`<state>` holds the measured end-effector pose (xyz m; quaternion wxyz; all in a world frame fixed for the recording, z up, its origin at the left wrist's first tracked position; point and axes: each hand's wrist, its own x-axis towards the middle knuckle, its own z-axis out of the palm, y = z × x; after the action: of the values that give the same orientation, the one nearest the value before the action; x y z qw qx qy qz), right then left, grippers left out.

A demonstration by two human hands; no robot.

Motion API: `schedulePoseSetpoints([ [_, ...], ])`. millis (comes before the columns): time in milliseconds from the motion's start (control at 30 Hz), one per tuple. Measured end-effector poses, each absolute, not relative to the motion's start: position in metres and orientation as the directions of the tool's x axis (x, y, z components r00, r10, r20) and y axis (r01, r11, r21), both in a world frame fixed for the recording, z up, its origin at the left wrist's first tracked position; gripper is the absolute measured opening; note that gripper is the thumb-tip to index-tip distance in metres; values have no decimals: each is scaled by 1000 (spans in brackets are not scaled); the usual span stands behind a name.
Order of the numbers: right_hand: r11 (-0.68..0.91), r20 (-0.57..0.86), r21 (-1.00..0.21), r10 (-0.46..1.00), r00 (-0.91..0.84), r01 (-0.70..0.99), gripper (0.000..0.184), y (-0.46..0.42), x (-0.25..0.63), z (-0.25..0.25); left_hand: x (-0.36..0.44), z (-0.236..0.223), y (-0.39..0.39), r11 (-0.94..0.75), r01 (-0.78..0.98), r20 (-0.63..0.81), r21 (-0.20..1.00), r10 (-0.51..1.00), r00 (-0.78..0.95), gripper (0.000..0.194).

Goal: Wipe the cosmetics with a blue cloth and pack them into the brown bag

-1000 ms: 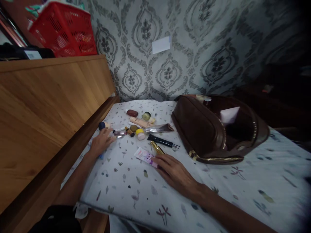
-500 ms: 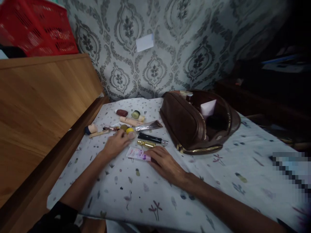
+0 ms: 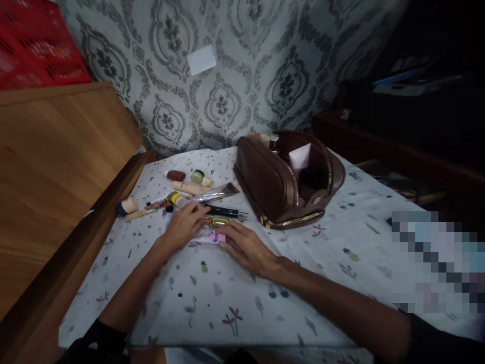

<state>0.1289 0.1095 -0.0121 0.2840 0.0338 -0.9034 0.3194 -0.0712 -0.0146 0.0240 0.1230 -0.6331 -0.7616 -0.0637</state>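
Observation:
My left hand [image 3: 185, 226] lies palm down on the patterned cloth [image 3: 212, 298], fingers stretched toward a gold tube [image 3: 216, 221] and a black pen-like tube [image 3: 223, 211]. My right hand [image 3: 246, 246] rests flat with its fingers on a pink-and-white sachet [image 3: 209, 237], which shows between the two hands. Behind them lie several small cosmetics: a yellow-capped jar [image 3: 177, 199], a silver-brown tube [image 3: 217, 192], a beige tube [image 3: 187, 188], a green pot [image 3: 197, 176] and a dark red case [image 3: 176, 175].
An open brown leather toiletry bag [image 3: 273, 182] stands to the right, holding a white card and a bottle. A wooden board [image 3: 56, 167] rises along the left. A blue-capped item [image 3: 127, 206] lies by the board. Patterned wall behind; a red basket [image 3: 34, 50] sits top left.
My left hand has moved right from the items near the board to the sachet beside my right hand. The camera has turned right, shifting everything leftward.

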Motion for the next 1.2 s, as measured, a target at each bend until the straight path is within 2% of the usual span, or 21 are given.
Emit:
schedulePoseSetpoints([
  [100,806,547,-523,66,-835,-278,25,108,132,-12,-59,23,1,-5,1000,206,2,979,5,38],
  [200,812,537,-509,40,-842,-287,24,107,135,-11,-57,25,12,-41,999,161,28,986,36,44],
  [267,818,503,-511,33,-864,-266,24,106,137,-9,-58,24,18,-18,1000,154,11,988,16,45],
  [400,834,414,-515,42,-909,-196,27,105,140,-5,-58,18,33,118,988,184,-104,978,-98,42],
  [533,809,424,-559,92,-901,-180,29,106,141,-5,-58,14,39,271,948,241,-167,944,-227,41],
  [600,780,436,-600,131,-891,-179,29,108,139,-6,-59,14,37,301,949,294,-93,919,-263,40],
  [633,763,439,-622,154,-885,-176,29,109,139,-6,-59,16,35,300,954,333,-19,901,-277,39],
  [767,707,434,-689,222,-873,-162,28,112,134,-11,-46,23,27,239,899,473,367,784,-402,38],
  [800,692,426,-704,234,-874,-158,28,113,133,-13,-40,24,25,223,873,474,434,767,-432,37],
  [867,656,399,-743,275,-875,-133,26,113,129,-16,-25,21,22,173,853,440,492,797,-415,37],
  [1000,548,339,-833,385,-858,-83,21,115,123,-18,-8,6,12,89,900,386,427,882,-270,36],
  [1200,420,279,-905,479,-832,-61,22,117,121,-15,-22,-7,-15,30,979,365,202,925,-104,36],
])
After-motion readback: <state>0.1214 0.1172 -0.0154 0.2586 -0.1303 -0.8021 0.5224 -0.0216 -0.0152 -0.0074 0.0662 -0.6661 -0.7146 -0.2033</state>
